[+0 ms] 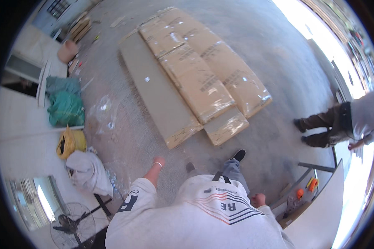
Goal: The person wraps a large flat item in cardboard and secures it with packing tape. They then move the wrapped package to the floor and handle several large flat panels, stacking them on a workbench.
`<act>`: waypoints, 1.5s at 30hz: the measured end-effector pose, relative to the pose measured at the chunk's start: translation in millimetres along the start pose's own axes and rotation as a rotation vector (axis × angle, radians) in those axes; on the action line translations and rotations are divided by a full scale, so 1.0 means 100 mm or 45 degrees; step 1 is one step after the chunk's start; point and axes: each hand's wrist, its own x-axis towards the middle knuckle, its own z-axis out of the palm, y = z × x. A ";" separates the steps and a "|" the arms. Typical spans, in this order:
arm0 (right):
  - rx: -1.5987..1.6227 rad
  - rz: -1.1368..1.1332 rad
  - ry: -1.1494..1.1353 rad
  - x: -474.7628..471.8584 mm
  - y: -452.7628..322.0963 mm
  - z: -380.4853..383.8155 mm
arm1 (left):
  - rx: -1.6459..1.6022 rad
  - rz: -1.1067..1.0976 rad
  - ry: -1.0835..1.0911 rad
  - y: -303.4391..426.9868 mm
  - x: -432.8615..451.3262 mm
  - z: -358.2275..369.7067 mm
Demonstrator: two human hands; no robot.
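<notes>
My left hand, with a light band at the wrist, hangs over the concrete floor at my left side. No held object shows there. My right hand hangs low beside my hip and is partly hidden by my sleeve; its fingers cannot be made out. Before my feet lie several long, flat cardboard cartons, some stacked. The plain carton on the left is nearest to my left hand. Beside it, a taped carton bearing print rests on a lower carton, and another long printed carton lies to the right.
Along the left wall are green sacks, a yellow sack, a whitish sack and a fan. Clear plastic wrap litters the floor. At right, a person stands near a table holding orange tools.
</notes>
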 end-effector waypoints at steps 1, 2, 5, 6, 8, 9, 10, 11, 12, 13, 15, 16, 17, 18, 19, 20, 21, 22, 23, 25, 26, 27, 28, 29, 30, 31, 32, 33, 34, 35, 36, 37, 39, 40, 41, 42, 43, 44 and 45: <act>-0.027 0.046 -0.027 0.02 -0.03 0.05 | -0.051 0.027 0.022 0.28 0.11 0.02; -0.028 0.118 -0.027 0.02 0.00 0.21 | -0.084 0.070 0.053 0.79 0.24 -0.08; -0.054 0.209 -0.043 0.16 0.11 0.24 | -0.017 0.281 0.084 2.18 0.38 -0.06; -0.011 0.159 -0.057 0.25 0.11 0.11 | 0.016 0.338 0.077 2.28 0.45 0.12; 0.218 0.252 -0.018 0.38 0.31 -0.19 | 0.051 0.452 0.137 3.23 0.41 0.23; 0.486 0.380 0.029 0.47 0.46 -0.38 | -0.140 0.336 0.099 3.72 0.39 0.27; 0.898 0.570 0.104 0.55 0.60 -0.59 | -0.322 0.243 0.044 4.19 0.31 0.24; 1.300 0.748 0.198 0.63 0.78 -0.81 | -0.310 0.283 0.104 4.54 0.22 0.14; 1.607 0.891 0.321 0.70 0.97 -1.03 | -0.286 0.337 0.145 4.92 0.11 -0.03; 1.817 0.986 0.422 0.74 1.05 -1.35 | -0.257 0.375 0.183 5.19 0.05 -0.14; 1.987 0.998 0.509 0.88 1.28 -1.84 | -0.439 0.347 0.125 5.42 0.29 -0.24; 2.077 0.864 0.519 1.03 1.62 -1.85 | -0.591 0.366 0.090 5.59 0.43 -0.32; 2.171 0.742 0.558 1.17 2.09 -1.80 | -0.624 0.501 0.158 5.84 0.50 -0.41; 2.116 0.726 0.587 1.27 2.10 -1.98 | -0.265 0.567 0.100 5.79 0.74 -0.40; 1.997 0.752 0.591 1.38 2.06 -2.23 | 0.098 0.662 0.056 5.76 0.97 -0.34; 1.925 0.766 0.592 1.47 2.03 -2.44 | 0.414 0.791 0.030 5.78 1.20 -0.29; 1.914 0.767 0.584 1.57 1.95 -2.66 | 0.574 0.779 0.040 5.74 1.47 -0.20; 1.917 0.784 0.601 1.66 1.99 -2.80 | 0.908 0.869 -0.034 5.90 1.59 -0.19; 1.928 0.778 0.600 1.77 1.99 -2.93 | 1.146 0.842 -0.185 6.06 1.74 -0.19; 1.968 0.818 0.644 1.87 2.09 -3.17 | 0.770 0.664 -0.429 6.53 1.84 -0.22; 2.008 0.860 0.662 1.89 2.16 -3.20 | 0.619 0.515 -0.631 6.91 1.77 -0.24; 2.051 0.907 0.658 1.94 2.16 -3.37 | 0.663 0.525 -0.540 7.18 1.80 -0.29; 2.096 0.975 0.650 1.90 2.16 -3.47 | 0.713 0.540 -0.466 7.42 1.83 -0.36; 2.140 1.043 0.644 1.83 2.18 -3.53 | 0.619 0.535 -0.446 7.70 1.90 -0.48; 2.200 1.054 0.671 1.80 2.23 -3.68 | 0.504 0.537 -0.415 8.09 2.01 -0.58; 2.217 1.021 0.791 1.85 2.35 -3.85 | 0.376 0.542 -0.385 8.52 2.12 -0.69; 2.228 0.994 0.913 1.85 2.49 -4.00 | 0.367 0.642 -0.403 8.97 2.24 -0.81; 2.245 0.989 1.032 1.86 2.57 -4.03 | 0.377 0.741 -0.437 9.49 2.33 -0.94; 2.241 0.952 1.125 1.84 2.65 -4.24 | 0.899 1.050 -0.349 10.09 2.46 -1.12; 2.276 0.957 1.215 1.83 2.70 -4.51 | 1.428 1.338 -0.241 10.56 2.59 -1.32; 2.309 0.949 1.313 1.83 2.78 -4.78 | 1.460 1.495 -0.064 11.01 2.79 -1.51; 2.334 0.929 1.421 1.85 2.89 -5.02 | 1.476 1.657 0.125 11.52 2.95 -1.66; 2.200 0.982 1.582 1.89 3.16 -5.23 | 0.393 1.088 -0.146 12.57 2.75 -1.82; 2.121 1.000 1.654 1.90 3.32 -5.32 | 0.270 1.142 -0.123 12.99 2.65 -1.82; 2.048 1.029 1.708 1.90 3.49 -5.42 | 0.139 1.186 -0.102 13.37 2.58 -1.79; 1.973 1.056 1.757 1.90 3.67 -5.56 | 0.004 1.226 -0.083 13.74 2.54 -1.74; 1.897 1.061 1.802 1.91 3.89 -5.73 | 0.025 1.268 -0.049 14.05 2.59 -1.72; 1.824 1.052 1.855 1.92 4.14 -5.90 | 0.038 1.311 0.001 14.31 2.70 -1.67; 1.747 1.059 1.915 1.92 4.42 -6.04 | 0.053 1.363 0.042 14.58 2.74 -1.59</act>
